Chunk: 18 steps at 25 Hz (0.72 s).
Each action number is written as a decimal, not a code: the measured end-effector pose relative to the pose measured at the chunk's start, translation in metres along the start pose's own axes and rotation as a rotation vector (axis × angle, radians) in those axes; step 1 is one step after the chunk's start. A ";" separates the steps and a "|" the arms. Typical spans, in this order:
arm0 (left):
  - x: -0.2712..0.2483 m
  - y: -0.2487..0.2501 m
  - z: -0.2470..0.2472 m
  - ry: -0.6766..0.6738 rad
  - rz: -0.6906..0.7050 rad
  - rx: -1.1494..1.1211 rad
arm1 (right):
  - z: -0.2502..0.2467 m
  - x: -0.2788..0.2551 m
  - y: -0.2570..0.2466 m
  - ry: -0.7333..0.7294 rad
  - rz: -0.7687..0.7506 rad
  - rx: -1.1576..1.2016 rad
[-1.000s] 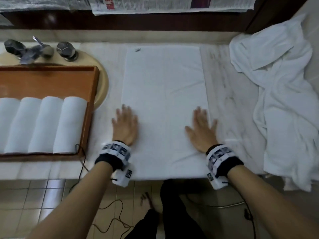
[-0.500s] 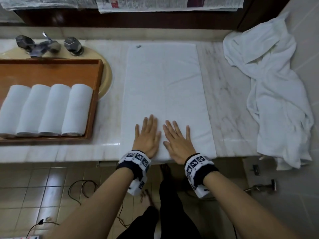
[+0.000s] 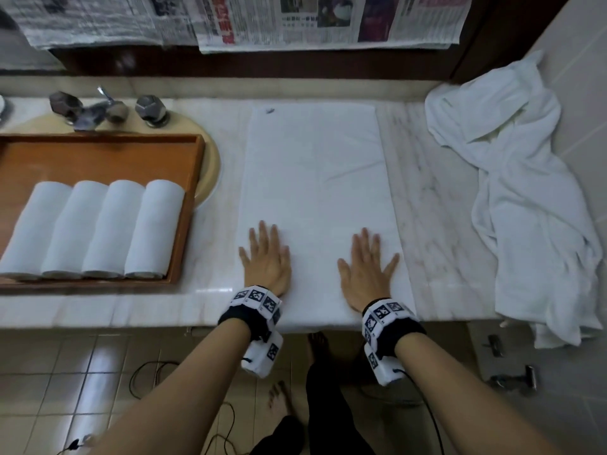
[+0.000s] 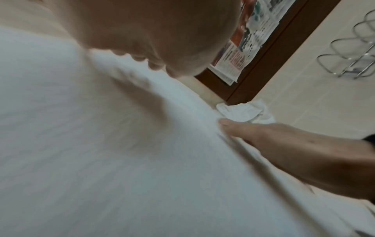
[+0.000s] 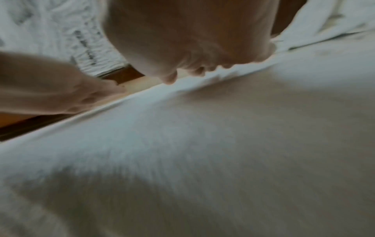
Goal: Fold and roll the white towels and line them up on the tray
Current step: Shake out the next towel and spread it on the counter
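Observation:
A folded white towel (image 3: pixel 315 178) lies flat and lengthwise on the marble counter (image 3: pixel 440 224), its near end at the counter's front edge. My left hand (image 3: pixel 266 257) presses flat on its near left part with straight fingers. My right hand (image 3: pixel 368 267) presses flat on the near right part, fingers spread. Both wrist views show the same towel (image 4: pixel 142 160) (image 5: pixel 202 152) close up under each palm. Several rolled white towels (image 3: pixel 95 228) lie side by side in the wooden tray (image 3: pixel 187 205) at the left.
A heap of loose white towels (image 3: pixel 525 198) lies on the counter's right end and hangs over the edge. Behind the tray stands a tap (image 3: pixel 98 110) over a beige basin. Newspaper (image 3: pixel 295 21) hangs on the back wall. Cables lie on the tiled floor.
Both hands have slid apart across the towel's near end, from side by side at its middle out towards its left and right edges.

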<state>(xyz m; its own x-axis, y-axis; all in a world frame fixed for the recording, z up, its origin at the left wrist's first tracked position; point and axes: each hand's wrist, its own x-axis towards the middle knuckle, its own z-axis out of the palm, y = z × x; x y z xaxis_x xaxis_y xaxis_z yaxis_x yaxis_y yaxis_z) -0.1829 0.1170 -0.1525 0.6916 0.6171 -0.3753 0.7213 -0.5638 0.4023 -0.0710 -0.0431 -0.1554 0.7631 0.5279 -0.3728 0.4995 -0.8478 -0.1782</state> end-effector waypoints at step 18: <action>0.212 0.064 -0.074 -0.058 0.027 0.000 | -0.084 0.239 -0.049 0.018 -0.256 -0.035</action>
<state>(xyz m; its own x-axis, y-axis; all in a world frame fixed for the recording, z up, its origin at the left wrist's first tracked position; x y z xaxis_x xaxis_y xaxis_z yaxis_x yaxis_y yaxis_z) 0.0070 0.2526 -0.1447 0.7119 0.5690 -0.4116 0.7023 -0.5798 0.4131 0.1215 0.1293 -0.1589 0.6171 0.7261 -0.3032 0.6909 -0.6844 -0.2329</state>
